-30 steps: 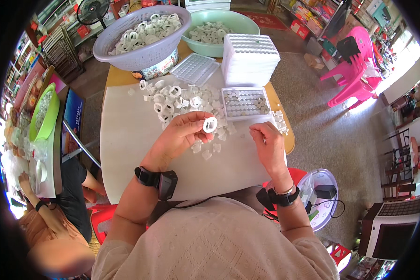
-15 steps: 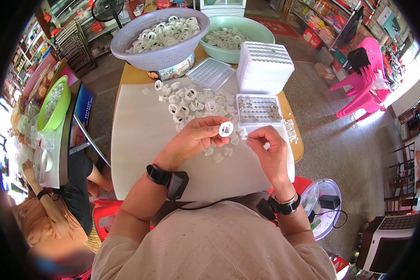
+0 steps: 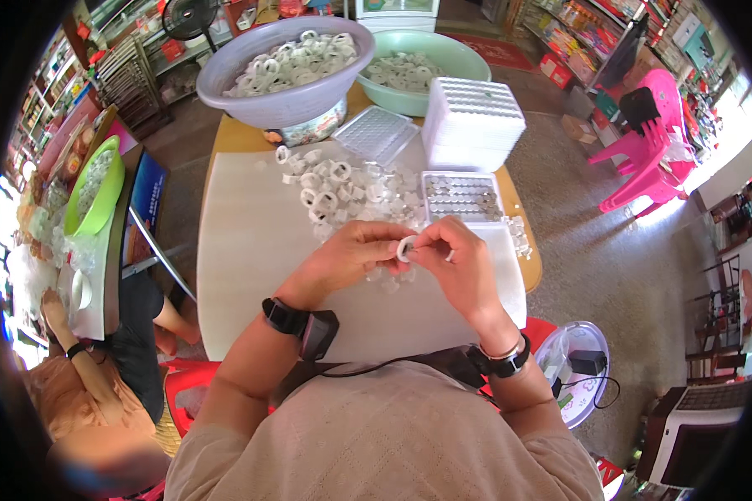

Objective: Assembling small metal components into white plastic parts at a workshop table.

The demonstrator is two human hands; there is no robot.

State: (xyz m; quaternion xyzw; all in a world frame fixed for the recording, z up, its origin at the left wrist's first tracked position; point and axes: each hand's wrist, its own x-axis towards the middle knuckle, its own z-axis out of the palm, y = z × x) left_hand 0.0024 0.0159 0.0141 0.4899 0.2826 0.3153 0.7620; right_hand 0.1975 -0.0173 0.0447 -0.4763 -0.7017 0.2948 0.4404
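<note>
Scene: A seated person works small white plastic rings at a crowded table (image 3: 242, 250), seen from above.
Left hand (image 3: 351, 255): fingers pinched narrowly on one white ring (image 3: 407, 248), held above the tabletop just in front of the loose ring pile (image 3: 342, 188).
Right hand (image 3: 459, 267): fingertips closed on the same ring's other side, both hands touching at it.
Doing it well: judged from the grip, a steady two-sided pinch and a slight turn should keep the ring from slipping.
Nearby: a gridded clear tray (image 3: 459, 196) lies just beyond the right hand; a stack of white trays (image 3: 475, 121) stands behind it.
Far side: a lavender basin (image 3: 288, 79) and a green basin (image 3: 409, 71) hold more rings.
Edges and room: bare tabletop opens to the left; the table's right edge sits near the right wrist.
</note>
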